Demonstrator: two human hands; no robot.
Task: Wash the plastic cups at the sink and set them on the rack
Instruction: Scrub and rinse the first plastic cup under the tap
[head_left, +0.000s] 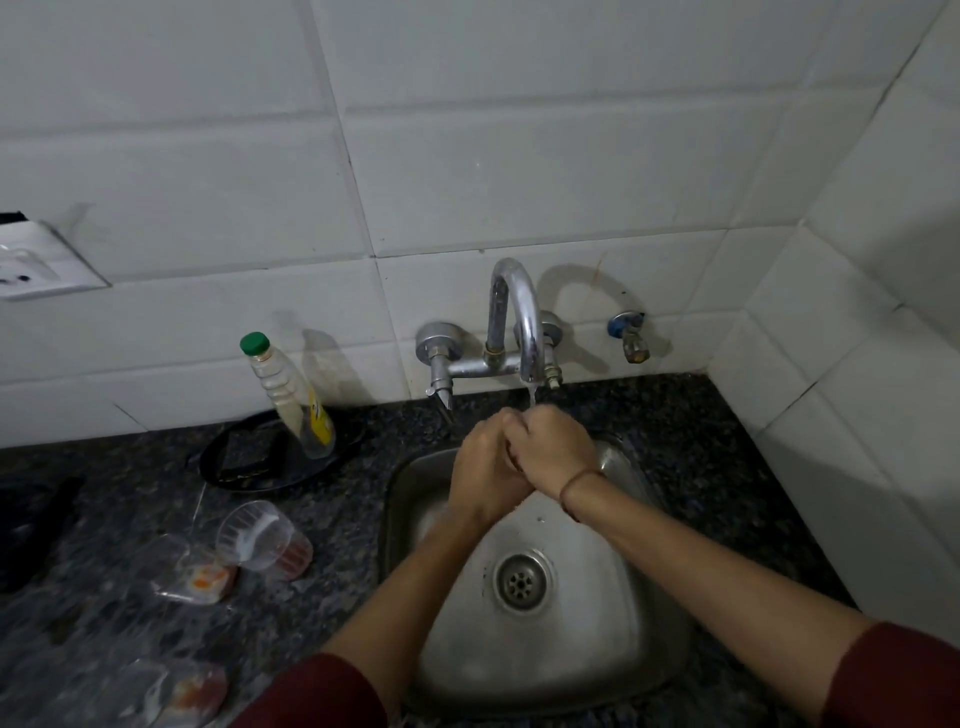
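My left hand (485, 467) and my right hand (556, 447) are clasped together over the steel sink (644, 649), right under the tap (522, 322). A thin stream of water runs onto them. Their fingers are curled around each other and hold no cup. On the dark counter left of the sink lie clear plastic cups with reddish-orange residue: one cup (260, 535) on its side nearest the sink, a second cup (195, 574) beside it, and a third cup (179, 691) near the bottom edge.
A green-capped dish soap bottle (291, 395) leans on a black plate (249, 462) holding a dark scrub pad, at the back left. A wall socket (36, 260) sits at far left. White tiled walls close in behind and on the right. No rack is in view.
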